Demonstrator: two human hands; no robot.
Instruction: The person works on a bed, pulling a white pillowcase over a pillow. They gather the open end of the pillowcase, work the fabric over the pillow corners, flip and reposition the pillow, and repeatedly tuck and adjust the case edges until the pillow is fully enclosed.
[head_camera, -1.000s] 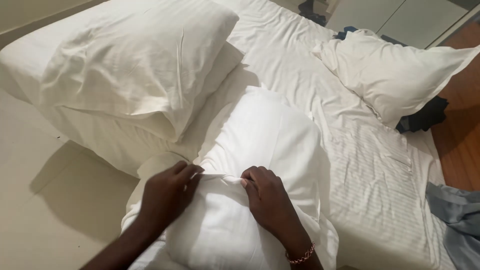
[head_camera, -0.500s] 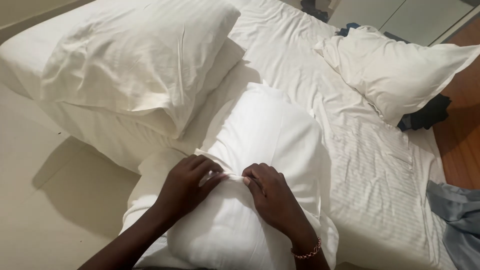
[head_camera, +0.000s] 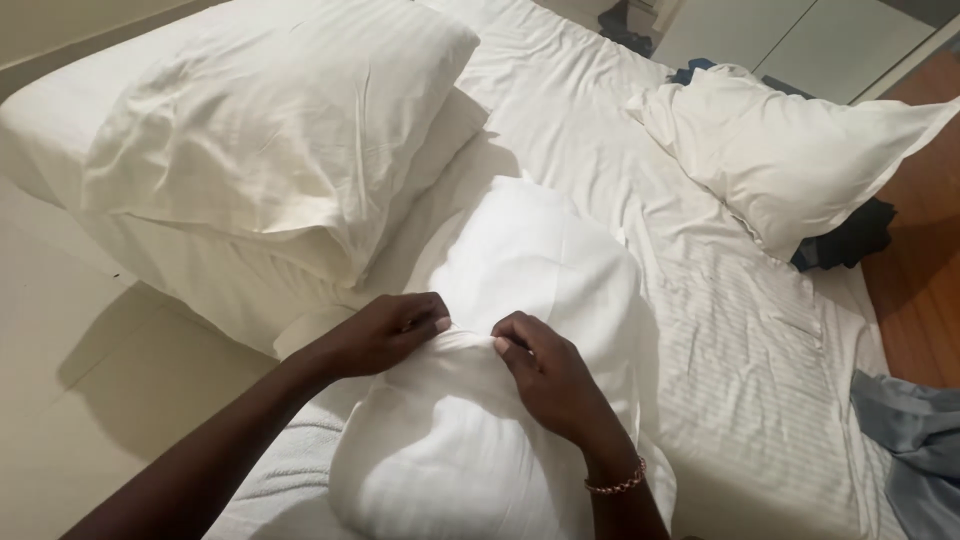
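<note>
Both hands pinch the white pillowcase (head_camera: 520, 300) over a pillow on the bed (head_camera: 740, 330). Left hand (head_camera: 385, 335) and right hand (head_camera: 550, 380) fingers close on a fabric fold between them, gathering the loose cloth taut.

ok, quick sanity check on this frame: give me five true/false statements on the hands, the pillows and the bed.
1. Both hands pinch the fabric of the white pillow in front of the person. True: left hand and right hand meet at a fold in its cover.
2. The right wrist is bare. False: it wears a beaded bracelet.
3. A second pillow lies at the upper left of the bed. True.
4. The bed sheet is dark blue. False: it is white with faint stripes.
5. The left hand rests flat on the floor. False: it is on the pillow.
</note>
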